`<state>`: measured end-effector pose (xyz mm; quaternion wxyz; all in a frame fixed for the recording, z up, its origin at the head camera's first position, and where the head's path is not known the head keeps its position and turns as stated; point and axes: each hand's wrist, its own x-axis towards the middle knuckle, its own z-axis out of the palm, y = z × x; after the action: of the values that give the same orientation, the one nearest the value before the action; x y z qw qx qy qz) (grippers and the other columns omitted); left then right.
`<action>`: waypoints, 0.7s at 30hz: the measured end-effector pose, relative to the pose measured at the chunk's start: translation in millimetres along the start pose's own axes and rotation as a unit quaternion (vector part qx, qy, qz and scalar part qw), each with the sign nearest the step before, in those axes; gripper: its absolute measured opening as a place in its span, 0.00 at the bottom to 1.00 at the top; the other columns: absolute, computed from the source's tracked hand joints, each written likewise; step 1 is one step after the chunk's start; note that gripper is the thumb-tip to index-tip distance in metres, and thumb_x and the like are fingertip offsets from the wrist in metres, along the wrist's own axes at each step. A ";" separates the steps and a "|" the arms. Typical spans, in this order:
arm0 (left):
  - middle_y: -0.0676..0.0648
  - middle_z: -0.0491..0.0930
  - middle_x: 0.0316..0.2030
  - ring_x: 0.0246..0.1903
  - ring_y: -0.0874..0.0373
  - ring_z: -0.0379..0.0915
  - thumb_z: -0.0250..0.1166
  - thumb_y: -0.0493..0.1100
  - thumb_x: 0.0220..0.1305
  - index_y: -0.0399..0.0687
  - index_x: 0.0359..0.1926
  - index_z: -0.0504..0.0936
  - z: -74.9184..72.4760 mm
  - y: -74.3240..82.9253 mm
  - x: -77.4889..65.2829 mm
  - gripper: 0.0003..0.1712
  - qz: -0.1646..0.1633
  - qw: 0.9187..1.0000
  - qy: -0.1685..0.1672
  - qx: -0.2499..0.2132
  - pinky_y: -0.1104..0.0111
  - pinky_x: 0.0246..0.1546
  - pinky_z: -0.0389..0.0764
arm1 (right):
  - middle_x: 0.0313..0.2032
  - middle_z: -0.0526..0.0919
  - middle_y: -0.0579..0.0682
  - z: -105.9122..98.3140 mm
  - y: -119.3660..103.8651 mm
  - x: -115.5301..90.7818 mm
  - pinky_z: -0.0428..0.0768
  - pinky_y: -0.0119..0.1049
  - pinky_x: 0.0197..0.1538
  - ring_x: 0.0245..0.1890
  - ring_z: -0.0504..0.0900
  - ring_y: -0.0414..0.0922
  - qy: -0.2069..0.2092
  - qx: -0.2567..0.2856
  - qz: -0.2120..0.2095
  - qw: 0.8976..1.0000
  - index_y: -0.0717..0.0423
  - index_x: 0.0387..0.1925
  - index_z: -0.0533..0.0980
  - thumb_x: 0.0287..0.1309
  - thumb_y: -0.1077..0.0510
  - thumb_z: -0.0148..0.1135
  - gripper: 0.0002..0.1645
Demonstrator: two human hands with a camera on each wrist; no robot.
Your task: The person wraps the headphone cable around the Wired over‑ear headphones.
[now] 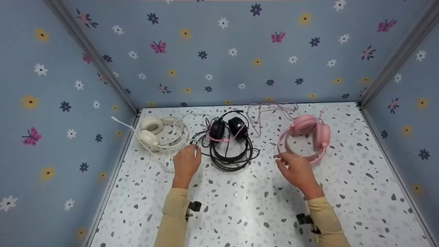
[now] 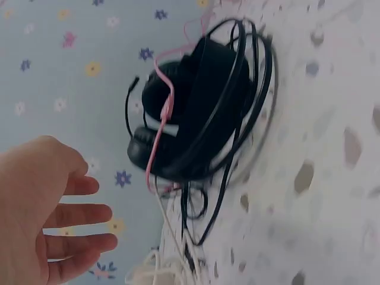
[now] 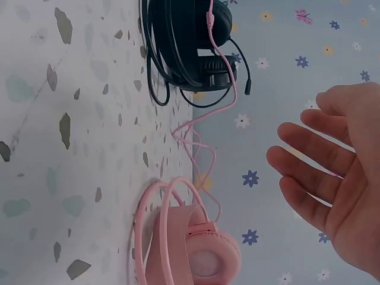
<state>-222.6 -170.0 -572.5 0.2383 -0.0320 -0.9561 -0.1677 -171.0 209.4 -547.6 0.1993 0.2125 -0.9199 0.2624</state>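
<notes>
Black headset (image 2: pixel 215 110): centred on surface (image 1: pixel 240 209), crossed by pink cable (image 2: pixel 167 108).
Left hand (image 1: pixel 187 162): loosely spread, nothing held.
Right hand (image 1: pixel 297 172): likewise, near pink headset (image 1: pixel 321 135).
Pink cable: best lifted off before anything is pulled.

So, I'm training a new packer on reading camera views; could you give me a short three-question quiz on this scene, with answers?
1. True or false: a pink cable crosses the black headset.
2. In the head view, where does the white headset sit among the three headsets? A) left in the picture; B) in the middle; C) right in the picture.
3. In the head view, which headset is nearest the right hand?

Key:
1. True.
2. A.
3. The pink headset.
</notes>
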 end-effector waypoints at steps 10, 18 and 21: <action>0.38 0.70 0.46 0.45 0.38 0.65 0.59 0.44 0.55 0.42 0.50 0.72 21.2 -69.4 42.0 0.21 -0.047 0.993 -0.088 0.061 0.45 0.40 0.64 | 0.23 0.79 0.41 7.1 -5.4 -8.5 0.73 0.33 0.25 0.21 0.76 0.36 -0.038 0.011 0.018 0.999 0.50 0.32 0.78 0.52 0.55 0.58 0.06; 0.33 0.63 0.54 0.54 0.34 0.55 0.59 0.40 0.55 0.36 0.63 0.52 45.2 -104.2 35.8 0.38 -0.058 0.973 -0.178 0.135 0.41 0.51 0.50 | 0.21 0.77 0.35 19.2 -10.3 -17.8 0.71 0.28 0.24 0.20 0.72 0.29 -0.076 0.020 0.041 0.996 0.47 0.32 0.78 0.53 0.54 0.57 0.06; 0.33 0.65 0.51 0.51 0.35 0.58 0.57 0.42 0.57 0.35 0.63 0.53 50.5 -110.3 30.0 0.36 -0.058 0.966 -0.187 0.168 0.40 0.50 0.48 | 0.21 0.77 0.35 22.2 -12.1 -23.2 0.70 0.28 0.22 0.18 0.71 0.28 -0.084 0.025 0.054 0.995 0.47 0.32 0.78 0.53 0.54 0.58 0.06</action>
<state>-287.2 -257.4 -634.1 0.0473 0.0328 -0.9983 -0.0095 -151.4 194.1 -571.3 0.1010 0.1885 -0.9368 0.2767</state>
